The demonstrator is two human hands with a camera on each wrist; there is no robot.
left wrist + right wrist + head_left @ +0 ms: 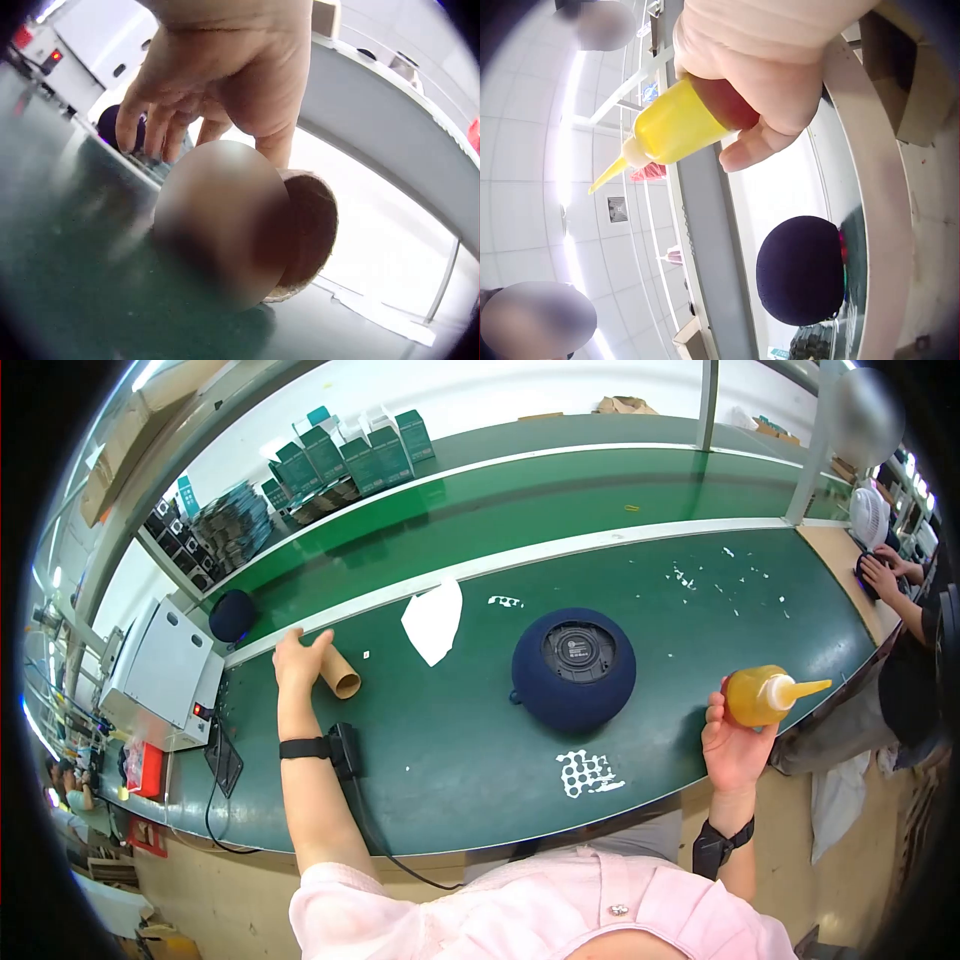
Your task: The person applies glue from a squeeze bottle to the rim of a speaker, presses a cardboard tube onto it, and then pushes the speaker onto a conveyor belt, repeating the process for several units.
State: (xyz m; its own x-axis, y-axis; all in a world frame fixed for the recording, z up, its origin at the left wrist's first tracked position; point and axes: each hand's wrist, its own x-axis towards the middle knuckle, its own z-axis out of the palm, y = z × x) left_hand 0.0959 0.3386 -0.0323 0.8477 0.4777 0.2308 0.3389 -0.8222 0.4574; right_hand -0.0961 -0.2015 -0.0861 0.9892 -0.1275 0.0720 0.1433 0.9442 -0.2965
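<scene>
My left hand (300, 658) is at the left of the green table, its fingers and thumb spread beside a brown cardboard tube (342, 678). In the left wrist view the thumb comes down right at the tube (313, 225), and the fingers reach past it without curling round. My right hand (735, 752) grips a squeeze bottle (756, 698) with a yellow body, red bottom part and long pointed nozzle, tilted above the table's right front edge. Between the hands sits a round dark blue speaker (600, 705), its recessed black panel facing up.
White paper (434, 622) and a punched white scrap (588, 773) lie on the table. A grey machine (165, 675) stands at left, with another dark round speaker (233, 616) behind it. Green boxes (376, 460) fill the back shelf. Another person's hands (882, 573) work at the far right.
</scene>
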